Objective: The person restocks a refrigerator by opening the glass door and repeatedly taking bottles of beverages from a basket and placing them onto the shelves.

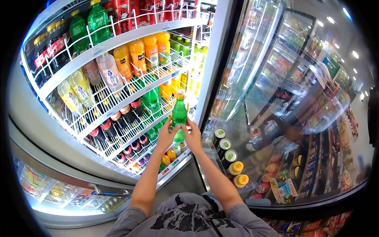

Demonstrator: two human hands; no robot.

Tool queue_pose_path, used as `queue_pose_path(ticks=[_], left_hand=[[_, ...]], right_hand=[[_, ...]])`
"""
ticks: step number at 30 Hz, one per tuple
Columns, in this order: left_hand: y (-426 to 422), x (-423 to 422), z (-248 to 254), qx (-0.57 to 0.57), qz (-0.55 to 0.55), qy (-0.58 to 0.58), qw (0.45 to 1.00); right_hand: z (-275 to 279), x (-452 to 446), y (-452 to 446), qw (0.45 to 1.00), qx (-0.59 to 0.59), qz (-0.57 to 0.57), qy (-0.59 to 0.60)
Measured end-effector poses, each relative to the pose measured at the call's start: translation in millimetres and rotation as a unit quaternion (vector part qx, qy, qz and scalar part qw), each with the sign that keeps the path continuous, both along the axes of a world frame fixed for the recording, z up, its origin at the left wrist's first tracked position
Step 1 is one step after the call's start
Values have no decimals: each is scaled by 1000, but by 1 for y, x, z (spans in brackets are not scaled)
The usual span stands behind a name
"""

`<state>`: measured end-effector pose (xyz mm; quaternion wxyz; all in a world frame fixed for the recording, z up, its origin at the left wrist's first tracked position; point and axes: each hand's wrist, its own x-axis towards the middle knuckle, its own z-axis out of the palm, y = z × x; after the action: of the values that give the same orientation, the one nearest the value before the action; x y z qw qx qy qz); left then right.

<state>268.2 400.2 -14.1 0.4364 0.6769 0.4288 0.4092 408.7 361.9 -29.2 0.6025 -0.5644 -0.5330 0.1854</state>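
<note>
A green bottle with an orange-yellow cap (pixel 179 110) stands upright between my two hands, in front of the open cooler's shelves. My left hand (pixel 167 135) touches its lower left side, with the fingers bent around it. On the lower right side, my right hand (pixel 192 135) holds the same bottle. Behind it are more green bottles (pixel 152 99) lying on the wire racks. Orange juice bottles (pixel 137 56) stand on the shelf above, and dark cola bottles (pixel 107 128) lie on a rack to the left.
The glass door (pixel 256 98) stands open on the right, reflecting aisles and a person. Several cans and yellow-capped bottles (pixel 236 168) line its lower left edge. White wire rails (pixel 118 31) front the shelves. A second cooler (pixel 59 189) is at the lower left.
</note>
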Motion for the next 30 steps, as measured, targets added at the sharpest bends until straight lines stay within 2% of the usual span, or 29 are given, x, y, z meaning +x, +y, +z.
queue_pose_path(ticks=[2,3,4,7,9,12,17,21,23,30], left_hand=[[12,1,-3,29,10,13,999],[16,2,-1,57,22,22,998],[21,2,5,39,13,7,999],[46,7,7,81,19,6,997],[58,14,11,101,44,-12,994],[73,20,20,193,127,40,972],[104,29,24,187,154,52,969],[122,31,15,180,165,52,968],[130,30,9,165,167,58,970],[147,22,-15,143,154,79,974]], right_hand=[[0,-2,7,1000,1,-9,-23],[3,-4,12,1000,-12,-5,16],[5,-5,16,998,-26,0,56],[15,-3,40,998,11,28,62],[19,0,61,998,15,40,48],[36,0,83,995,22,70,62],[51,9,120,992,-5,109,69],[34,12,154,989,38,126,66],[13,15,177,991,63,117,-1],[10,12,196,988,20,152,16]])
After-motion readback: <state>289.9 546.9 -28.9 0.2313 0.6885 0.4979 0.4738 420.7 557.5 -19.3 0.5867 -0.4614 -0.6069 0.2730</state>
